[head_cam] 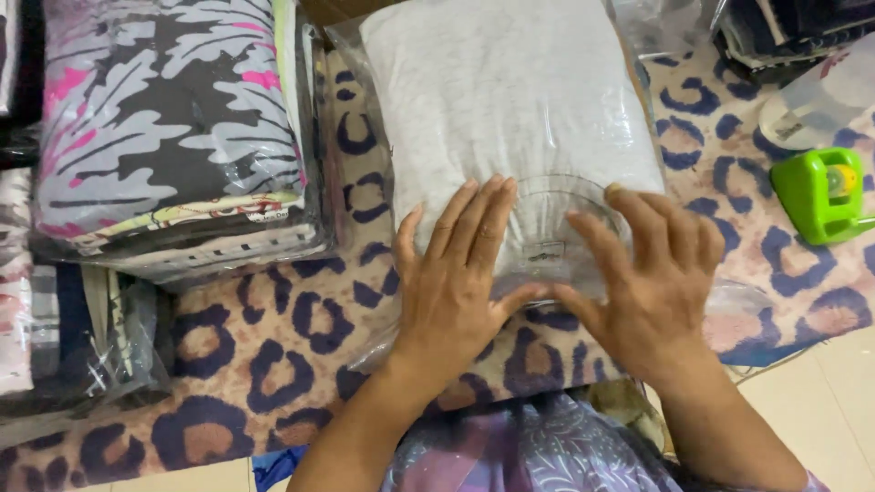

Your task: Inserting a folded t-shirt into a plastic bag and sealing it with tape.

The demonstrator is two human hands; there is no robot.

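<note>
head view, one moment, itemised.

item: folded pale grey garment in a clear plastic bag (510, 109). it lies directly ahead of the person, its long axis running away from the body, the near end under the hands and the far end at the top of the frame. the loose mouth of the bag trails toward the person, past the near end.

left hand (456, 273): flat, fingers spread and pointing away, palm pressing the near left part of the bag. holds nothing; presses only.

right hand (652, 278): flat likewise, fingers spread, pressing the near right part. the thumbs angle toward each other and nearly meet at the bag's near edge. both hands sit about equally close to the package.

surface: blanket with a leopard-like print (273, 328) in tan, pink and dark blue, spread over a pale tiled floor (820, 410) that shows at the lower right.

surroundings: stack of bagged patterned fabrics (173, 128) to the left, just beside the grey package; more bagged goods at the left edge and top right corner. a green tape dispenser (820, 193) lies to the right, well apart from the hands, with a translucent plastic container (820, 96) just beyond it. the person's patterned purple clothing shows at the bottom.
</note>
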